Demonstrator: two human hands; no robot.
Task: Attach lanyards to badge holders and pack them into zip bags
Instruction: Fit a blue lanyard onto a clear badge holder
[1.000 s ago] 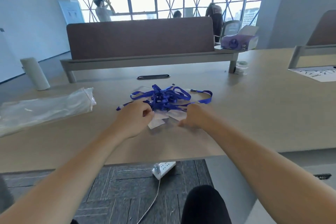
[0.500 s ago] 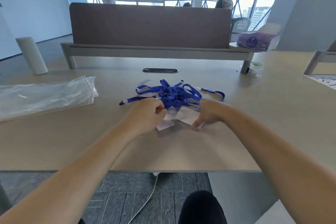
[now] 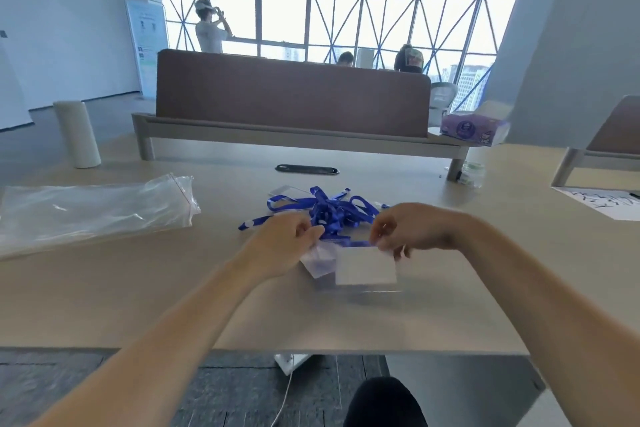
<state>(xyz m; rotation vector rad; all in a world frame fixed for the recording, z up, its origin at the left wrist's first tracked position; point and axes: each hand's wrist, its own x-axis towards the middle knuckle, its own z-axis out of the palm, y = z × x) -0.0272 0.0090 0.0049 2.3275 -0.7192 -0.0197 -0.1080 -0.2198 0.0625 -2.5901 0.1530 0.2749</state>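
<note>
The pale wooden desk (image 3: 138,288) spreads wide before me, and at its far side stands a long brown partition (image 3: 294,94) on a grey rail. At the left of the desk lies a flat stack of clear zip bags (image 3: 90,211), their sealed mouths turned to the right, well apart from everything else. In the middle, just beyond my hands, is a tangled heap of blue lanyards (image 3: 329,211), with one loose end trailing out to the near left. My left hand (image 3: 280,246) sits at the near left edge of that heap, its fingers curled in on a blue strap (image 3: 346,242) that runs right towards my other hand. My right hand (image 3: 412,227) is at the near right edge of the heap, thumb and fingers pinching the top edge of a clear badge holder (image 3: 365,265) with a white card inside it; the holder hangs face towards me, a little above the desk. A second clear holder (image 3: 320,262) shows just below my left hand, touching the first, and I cannot tell whether I grip it as well. A white paper roll (image 3: 77,133) stands upright at the far left. A purple tissue box (image 3: 472,128) rests on the right end of the rail. A printed sheet (image 3: 606,201) lies at the far right, and a dark oval cable slot (image 3: 307,169) is set in the desk beyond the heap.
</note>
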